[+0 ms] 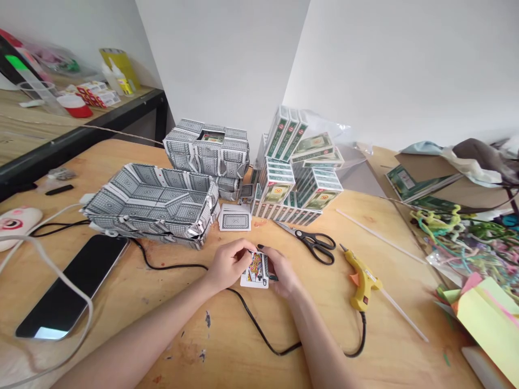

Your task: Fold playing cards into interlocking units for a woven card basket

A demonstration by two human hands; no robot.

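Observation:
A queen of clubs playing card (254, 274) lies face up between my hands, just above the table. My left hand (230, 265) pinches its upper edge, thumb and forefinger together. On the card's right side my right hand (284, 274) is closed, with dark-painted nails showing; a patterned card edge appears by its fingers. Beyond them rests a stack of face-down playing cards (235, 221). To its left stands an open tray built from folded cards (203, 219), and behind that a box covered in cards (231, 156).
Boxed card decks (279, 183) are piled at the back. Black-handled scissors (318, 246) and a yellow glue gun (362, 283) lie on the right, its black cord crossing below my hands. A smartphone (75, 286) lies left; pipe cleaners (478, 237) and sticky notes (486, 313) are far right.

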